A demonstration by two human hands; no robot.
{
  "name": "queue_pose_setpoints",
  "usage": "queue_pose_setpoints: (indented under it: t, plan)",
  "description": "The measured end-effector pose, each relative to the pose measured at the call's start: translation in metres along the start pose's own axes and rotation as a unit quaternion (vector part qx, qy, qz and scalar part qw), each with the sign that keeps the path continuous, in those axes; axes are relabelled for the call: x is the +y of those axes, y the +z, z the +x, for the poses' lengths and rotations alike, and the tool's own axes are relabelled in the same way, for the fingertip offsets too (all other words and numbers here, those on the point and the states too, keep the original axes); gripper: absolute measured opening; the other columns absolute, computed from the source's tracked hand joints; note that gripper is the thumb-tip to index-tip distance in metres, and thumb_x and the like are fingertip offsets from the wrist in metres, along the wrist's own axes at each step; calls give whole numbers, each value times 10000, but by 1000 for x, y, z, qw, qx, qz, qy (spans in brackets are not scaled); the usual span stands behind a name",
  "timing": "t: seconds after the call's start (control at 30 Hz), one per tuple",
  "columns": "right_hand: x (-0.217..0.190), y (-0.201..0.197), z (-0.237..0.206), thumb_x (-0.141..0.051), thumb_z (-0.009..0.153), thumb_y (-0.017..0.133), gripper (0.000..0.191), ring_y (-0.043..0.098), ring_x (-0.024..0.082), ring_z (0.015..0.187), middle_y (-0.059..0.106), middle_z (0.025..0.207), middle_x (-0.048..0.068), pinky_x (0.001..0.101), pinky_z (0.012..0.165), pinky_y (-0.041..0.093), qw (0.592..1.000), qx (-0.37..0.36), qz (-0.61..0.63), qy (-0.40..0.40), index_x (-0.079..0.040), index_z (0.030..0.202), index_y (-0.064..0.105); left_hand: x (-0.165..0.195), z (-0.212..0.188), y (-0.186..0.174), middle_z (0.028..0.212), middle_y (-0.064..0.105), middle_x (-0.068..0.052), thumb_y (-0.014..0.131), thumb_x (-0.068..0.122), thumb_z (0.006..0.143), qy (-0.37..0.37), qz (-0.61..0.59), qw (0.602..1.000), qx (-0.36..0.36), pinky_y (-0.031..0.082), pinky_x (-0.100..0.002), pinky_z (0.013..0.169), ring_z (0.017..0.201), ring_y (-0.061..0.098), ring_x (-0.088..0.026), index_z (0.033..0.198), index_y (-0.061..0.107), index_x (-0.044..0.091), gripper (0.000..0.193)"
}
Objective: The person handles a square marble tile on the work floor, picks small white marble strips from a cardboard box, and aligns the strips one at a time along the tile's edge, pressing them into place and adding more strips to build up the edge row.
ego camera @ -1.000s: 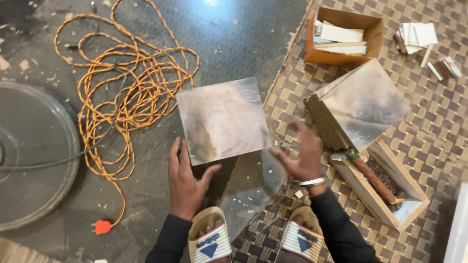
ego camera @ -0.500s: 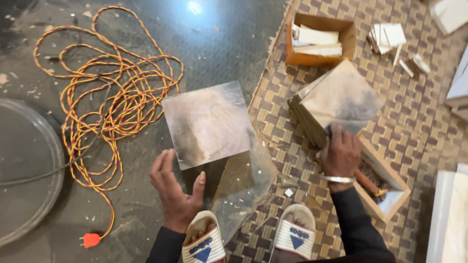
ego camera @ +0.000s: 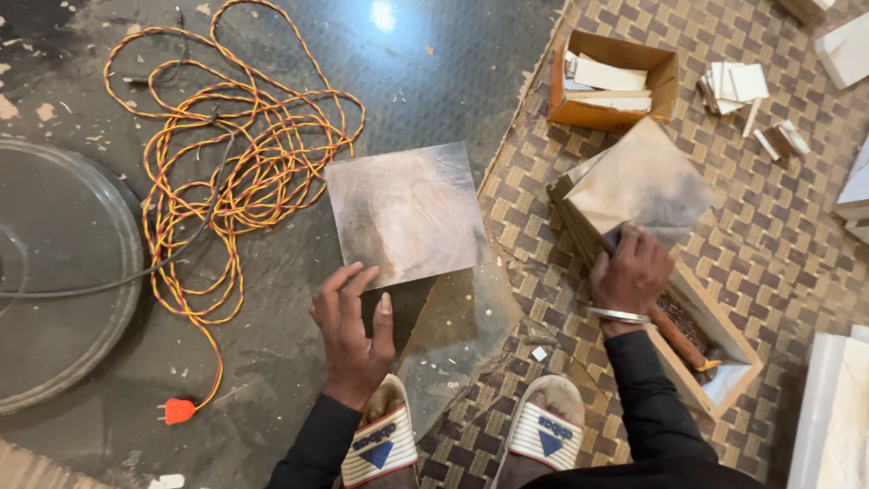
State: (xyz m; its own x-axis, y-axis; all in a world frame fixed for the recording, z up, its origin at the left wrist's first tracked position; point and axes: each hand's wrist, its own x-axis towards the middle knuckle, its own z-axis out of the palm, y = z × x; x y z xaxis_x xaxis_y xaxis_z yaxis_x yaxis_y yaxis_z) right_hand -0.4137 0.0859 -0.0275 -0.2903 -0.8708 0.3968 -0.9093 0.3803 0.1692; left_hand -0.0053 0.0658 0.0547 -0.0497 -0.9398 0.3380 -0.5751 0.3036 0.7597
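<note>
A square, dull grey-brown tile (ego camera: 407,213) lies on the dark floor in front of me. My left hand (ego camera: 351,328) rests at its near left corner, fingers spread, thumb by a dark piece under the tile. My right hand (ego camera: 631,272) has its fingers closed on the near edge of the top tile (ego camera: 641,179) of a stack of similar tiles on the woven mat. A metal bangle sits on that wrist. My two sandalled feet show at the bottom edge.
An orange twisted cable (ego camera: 226,154) with a red plug (ego camera: 178,411) coils at left beside a round dark platter (ego camera: 63,272). A cardboard box of white pieces (ego camera: 612,81), loose white offcuts (ego camera: 742,91), an open wooden box (ego camera: 715,349) and white slabs (ego camera: 837,407) lie right.
My right hand has left the floor tile and moved right to the stack, taking hold of its top tile. My left hand has stayed at the floor tile's near corner.
</note>
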Motion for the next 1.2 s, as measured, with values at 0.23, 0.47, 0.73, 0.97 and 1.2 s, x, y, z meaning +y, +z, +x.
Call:
queue_pose_setpoints:
  t: [0.23,0.47,0.73,0.97,1.2]
  plan:
    - [4,-16,-2,-245,822,826,390,643,270,952,701,1021,111,430,873,492,991,32,71,-111,-86,1166,735,16,-8,11,1402,507,-113,666,236,937,11,50,998,30,237,-520,1158,1390,393,-359,1265,632,129,346]
    - [4,-93,42,-133,1082,788,78,682,221,863,716,949,86,355,802,584,955,184,209,-104,-72,1074,739,15,-1,-8,1428,489,-141,718,284,892,4,49,999,-9,234,-533,1157,1396,377,-373,1281,624,115,435]
    - [-37,-152,58,-151,1121,693,210,449,22,608,548,743,-75,189,530,323,677,32,709,196,-65,931,669,34,17,-26,1419,534,-161,780,493,828,-43,-73,992,-92,399,-457,1055,1222,562,-299,1473,480,40,843]
    - [-128,-120,23,-239,1074,609,233,511,50,723,616,846,-66,210,639,437,694,-123,694,149,-19,1111,678,51,27,-10,1351,666,-208,684,335,955,-161,-303,937,-69,474,-385,1070,1246,634,-324,1497,444,-34,698]
    - [-140,-113,44,-268,895,778,602,589,260,987,602,1155,186,372,829,524,855,-112,500,-83,34,1386,601,6,46,-27,1261,605,-235,731,332,917,-43,36,998,-33,430,-487,1033,1180,554,-400,1338,601,-44,579]
